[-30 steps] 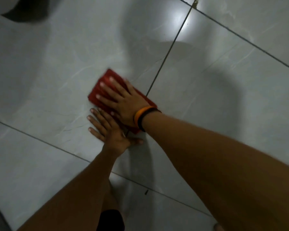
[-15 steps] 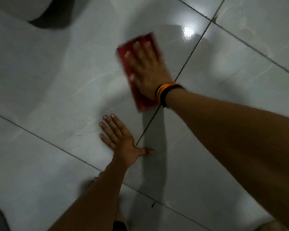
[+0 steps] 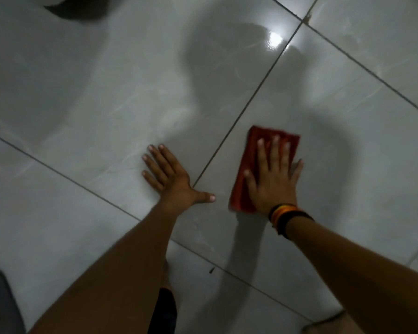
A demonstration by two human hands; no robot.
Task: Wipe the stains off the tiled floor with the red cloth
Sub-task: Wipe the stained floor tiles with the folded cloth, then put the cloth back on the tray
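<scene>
The folded red cloth [image 3: 247,162] lies flat on the pale grey tiled floor [image 3: 111,97], just right of a diagonal grout line. My right hand [image 3: 274,179] presses down on it with fingers spread, palm covering most of it; orange and black bands circle that wrist. My left hand [image 3: 171,179] rests flat on the tile to the left of the cloth, fingers apart, thumb pointing toward the cloth, holding nothing. A small dark speck [image 3: 211,270] sits on a grout line nearer to me. Faint pale streaks mark the tile above my left hand.
A dark object [image 3: 82,8] shows at the top left edge. A grey mat corner [image 3: 0,300] lies at the bottom left. My knee and dark shorts [image 3: 164,309] are at the bottom centre. A bright light reflection [image 3: 274,39] glares on the floor.
My right hand has swept the cloth from the far side of the grout line back toward me and to the right. My left hand stays planted on the tile.
</scene>
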